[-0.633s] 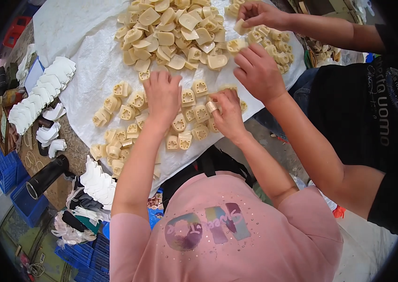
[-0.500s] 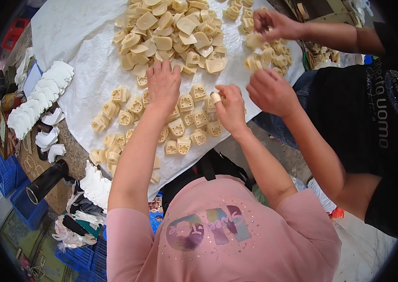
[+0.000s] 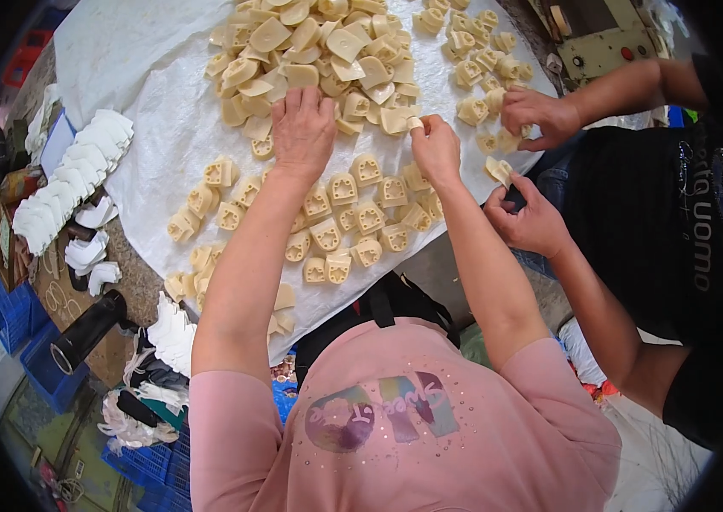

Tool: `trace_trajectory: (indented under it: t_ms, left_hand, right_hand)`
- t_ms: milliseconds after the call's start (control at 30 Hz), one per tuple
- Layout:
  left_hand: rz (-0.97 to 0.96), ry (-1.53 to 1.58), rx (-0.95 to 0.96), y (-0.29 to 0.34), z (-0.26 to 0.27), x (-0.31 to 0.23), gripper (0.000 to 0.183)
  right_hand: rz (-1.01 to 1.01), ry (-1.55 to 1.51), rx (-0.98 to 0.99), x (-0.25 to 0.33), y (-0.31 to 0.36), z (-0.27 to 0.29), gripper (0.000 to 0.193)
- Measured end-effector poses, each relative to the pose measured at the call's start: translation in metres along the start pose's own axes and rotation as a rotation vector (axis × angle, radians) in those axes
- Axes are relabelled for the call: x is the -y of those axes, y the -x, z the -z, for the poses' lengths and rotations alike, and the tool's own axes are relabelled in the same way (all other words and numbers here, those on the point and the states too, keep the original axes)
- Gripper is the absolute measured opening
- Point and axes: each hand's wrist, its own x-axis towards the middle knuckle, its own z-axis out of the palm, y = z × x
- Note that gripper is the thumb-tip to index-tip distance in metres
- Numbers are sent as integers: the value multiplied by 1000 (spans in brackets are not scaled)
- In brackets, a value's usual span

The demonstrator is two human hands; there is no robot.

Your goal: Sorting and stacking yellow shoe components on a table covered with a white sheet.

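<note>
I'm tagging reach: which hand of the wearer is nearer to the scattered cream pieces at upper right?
Right. The right hand is below and left of the scattered cream pieces; the left hand is farther left, at the near edge of the large cream pile.

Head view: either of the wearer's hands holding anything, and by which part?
Can't tell: left hand is at the pile of cream pieces, right hand beside it; their backs hide any grip.

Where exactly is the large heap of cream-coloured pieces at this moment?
In the head view, the large heap lies at the top, slightly left of centre, on the white sheet, with the person's left hand at its near edge.
</note>
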Motion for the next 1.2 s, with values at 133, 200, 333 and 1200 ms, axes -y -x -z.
trace_trajectory:
  t_ms: [133,200,333,1200]
  left_hand:
    - [269,338,-111,17,35,4,27]
    - [375,449,-155,39,50,11,27]
    - [850,950,-83,93,81,30,26]
    - [338,444,204,174,82,-8,32]
  right_hand:
    - [-49,-67,23,1,-4,0,23]
    - [61,-16,-23,1,-1,0,22]
    - [168,-29,-127,-6,1,-7,18]
    - [-4,-881,600,35,108,33,23]
